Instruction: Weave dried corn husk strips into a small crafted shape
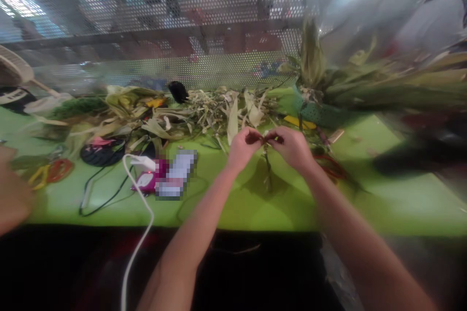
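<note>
In the head view, a slim stem (268,172) is held between the left grip (242,149) and the right grip (290,148), above the green surface (233,209). Its upper end is pinched by the fingertips of both, which are brought together so closely that the exact contact of each finger cannot be told. A small pale tip is seen just above the pinch. From there the stem is let down below the fingers, its long axis set near upright in the picture and almost midway between the two forearms, so that neither hand is clearly nearer. Whether the lower end is touched to the surface cannot be told; a soft shadow is cast around it.

Beyond the hands, a heap of dry husks (207,109) is spread across the far side of the surface. A yellow strip (299,122) is seen just past the right grip. On the left, well apart from the stem, a purple box (146,181) is joined by a white cable (145,233), and a pair of scissors (59,170) is placed farther out.
</note>
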A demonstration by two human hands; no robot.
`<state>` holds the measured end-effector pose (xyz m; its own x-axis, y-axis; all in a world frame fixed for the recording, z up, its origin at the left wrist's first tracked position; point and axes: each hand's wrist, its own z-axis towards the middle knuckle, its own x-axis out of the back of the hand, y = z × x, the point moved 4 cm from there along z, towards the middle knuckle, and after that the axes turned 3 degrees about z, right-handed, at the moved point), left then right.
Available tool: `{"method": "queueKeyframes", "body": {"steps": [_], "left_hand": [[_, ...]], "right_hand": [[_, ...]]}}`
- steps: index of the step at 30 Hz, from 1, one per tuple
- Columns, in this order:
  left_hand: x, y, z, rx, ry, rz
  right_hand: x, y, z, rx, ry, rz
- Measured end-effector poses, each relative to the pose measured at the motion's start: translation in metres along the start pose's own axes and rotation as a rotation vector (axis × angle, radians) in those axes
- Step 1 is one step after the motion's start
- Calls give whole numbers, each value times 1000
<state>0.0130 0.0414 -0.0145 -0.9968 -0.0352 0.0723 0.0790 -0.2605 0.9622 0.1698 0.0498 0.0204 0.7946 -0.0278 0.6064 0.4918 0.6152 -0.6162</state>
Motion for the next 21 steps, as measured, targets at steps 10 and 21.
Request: {"method": "queueKeyframes", "body": {"steps": [10,21], "left_hand": [[-4,15,-9,-175,46,237],[-5,24,-13,-291,109,370]], "right_hand": [[-5,0,-2,-12,10,-100],[-9,11,-2,-128,23,212]]}}
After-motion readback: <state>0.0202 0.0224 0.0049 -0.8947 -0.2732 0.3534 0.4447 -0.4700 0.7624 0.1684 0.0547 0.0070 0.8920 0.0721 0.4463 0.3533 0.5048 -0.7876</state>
